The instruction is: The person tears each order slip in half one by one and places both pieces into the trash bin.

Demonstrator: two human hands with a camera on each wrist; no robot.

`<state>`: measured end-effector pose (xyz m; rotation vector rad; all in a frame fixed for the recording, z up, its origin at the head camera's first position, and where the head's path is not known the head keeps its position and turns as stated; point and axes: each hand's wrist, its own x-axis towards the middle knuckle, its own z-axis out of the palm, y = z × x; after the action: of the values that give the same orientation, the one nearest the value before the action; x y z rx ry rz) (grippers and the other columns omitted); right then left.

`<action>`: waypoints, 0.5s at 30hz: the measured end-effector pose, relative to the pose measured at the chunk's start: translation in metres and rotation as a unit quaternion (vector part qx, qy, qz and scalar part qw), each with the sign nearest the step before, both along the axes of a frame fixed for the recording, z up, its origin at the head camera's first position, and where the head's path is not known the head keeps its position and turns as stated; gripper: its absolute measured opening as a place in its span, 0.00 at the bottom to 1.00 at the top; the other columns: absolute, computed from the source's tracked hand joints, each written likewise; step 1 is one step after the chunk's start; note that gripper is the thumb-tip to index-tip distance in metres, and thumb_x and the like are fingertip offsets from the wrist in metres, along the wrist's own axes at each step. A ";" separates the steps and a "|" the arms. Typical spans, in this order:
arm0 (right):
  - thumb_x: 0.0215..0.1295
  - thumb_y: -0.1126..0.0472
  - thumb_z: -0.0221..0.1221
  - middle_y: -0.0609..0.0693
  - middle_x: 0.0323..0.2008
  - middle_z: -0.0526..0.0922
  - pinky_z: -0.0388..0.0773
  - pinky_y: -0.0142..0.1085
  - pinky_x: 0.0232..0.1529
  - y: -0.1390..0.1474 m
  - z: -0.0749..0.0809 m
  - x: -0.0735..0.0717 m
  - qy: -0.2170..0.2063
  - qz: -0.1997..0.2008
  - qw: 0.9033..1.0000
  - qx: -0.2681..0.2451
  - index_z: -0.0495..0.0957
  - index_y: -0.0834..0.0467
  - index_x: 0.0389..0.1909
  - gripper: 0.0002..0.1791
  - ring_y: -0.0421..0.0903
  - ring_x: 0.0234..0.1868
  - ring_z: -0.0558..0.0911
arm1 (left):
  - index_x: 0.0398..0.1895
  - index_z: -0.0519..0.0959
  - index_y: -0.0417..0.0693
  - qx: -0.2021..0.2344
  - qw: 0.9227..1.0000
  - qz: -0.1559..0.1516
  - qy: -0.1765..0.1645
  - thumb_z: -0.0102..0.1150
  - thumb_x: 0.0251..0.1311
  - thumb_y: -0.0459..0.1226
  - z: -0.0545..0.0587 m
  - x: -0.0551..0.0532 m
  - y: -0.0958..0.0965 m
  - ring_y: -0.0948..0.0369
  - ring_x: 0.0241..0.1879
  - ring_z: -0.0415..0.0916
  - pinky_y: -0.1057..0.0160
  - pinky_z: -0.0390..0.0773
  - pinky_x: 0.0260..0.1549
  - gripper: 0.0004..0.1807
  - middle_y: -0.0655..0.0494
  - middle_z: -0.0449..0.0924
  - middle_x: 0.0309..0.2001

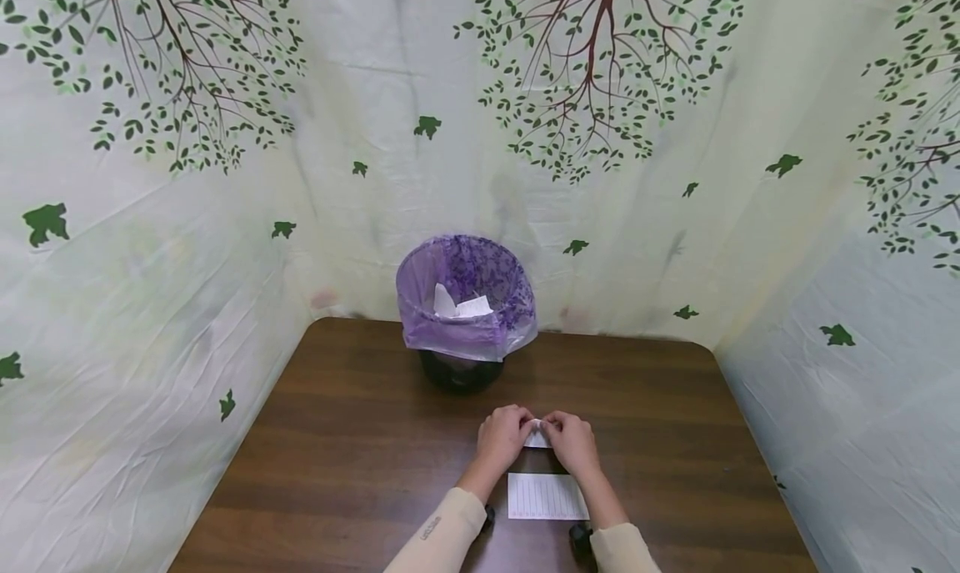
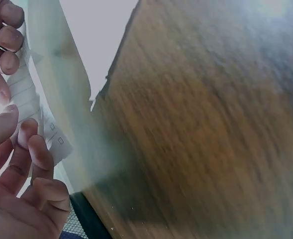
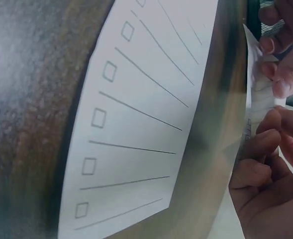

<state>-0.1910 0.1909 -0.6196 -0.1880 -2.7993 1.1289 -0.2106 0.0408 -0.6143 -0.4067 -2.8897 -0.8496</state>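
Between the fingertips of both hands is a small piece of lined white paper [image 1: 537, 441], raised off the tabletop. My left hand [image 1: 501, 438] pinches its left part with thumb and fingers. On the other side, my right hand [image 1: 573, 444] pinches the paper close to the left fingertips. Printed lines and small boxes show on this held paper [image 2: 56, 142] in the left wrist view. A second lined sheet [image 1: 546, 496] lies flat on the table between the forearms. Its column of checkboxes and ruled lines fills much of the lined sheet [image 3: 136, 129] in the right wrist view.
Beyond the hands, a dark bin [image 1: 459, 373] with a purple plastic liner [image 1: 480, 339] stands at the table's back edge. White paper pieces [image 1: 472, 308] lie inside it. The brown wooden table [image 1: 337, 439] is bordered by leaf-patterned curtains [image 1: 360, 239].
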 end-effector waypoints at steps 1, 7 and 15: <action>0.70 0.59 0.67 0.48 0.27 0.88 0.73 0.38 0.32 -0.001 0.001 0.001 -0.001 0.000 1.000 -0.003 0.89 0.55 0.36 0.06 0.43 0.28 0.78 | 0.36 0.91 0.57 0.000 1.000 -0.002 0.000 0.71 0.67 0.47 0.001 0.001 -0.001 0.57 0.34 0.86 0.58 0.79 0.30 0.06 0.62 0.88 0.35; 0.70 0.60 0.67 0.47 0.27 0.87 0.74 0.37 0.33 -0.005 0.006 0.004 0.002 0.014 1.000 -0.019 0.89 0.57 0.34 0.06 0.42 0.29 0.77 | 0.35 0.90 0.58 0.011 1.000 -0.008 0.012 0.71 0.66 0.46 0.005 0.005 -0.009 0.56 0.35 0.86 0.58 0.79 0.31 0.05 0.64 0.89 0.35; 0.71 0.63 0.65 0.46 0.23 0.83 0.74 0.33 0.32 -0.004 0.014 0.005 -0.009 0.022 0.995 -0.098 0.88 0.61 0.33 0.07 0.41 0.27 0.76 | 0.34 0.91 0.58 0.032 0.998 -0.019 0.040 0.71 0.66 0.45 0.012 0.009 -0.015 0.58 0.34 0.85 0.61 0.77 0.29 0.05 0.65 0.88 0.33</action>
<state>-0.1858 0.1865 -0.6054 -0.1555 -2.7184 1.4185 -0.2019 0.0261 -0.6024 -0.4807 -2.7821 -0.9060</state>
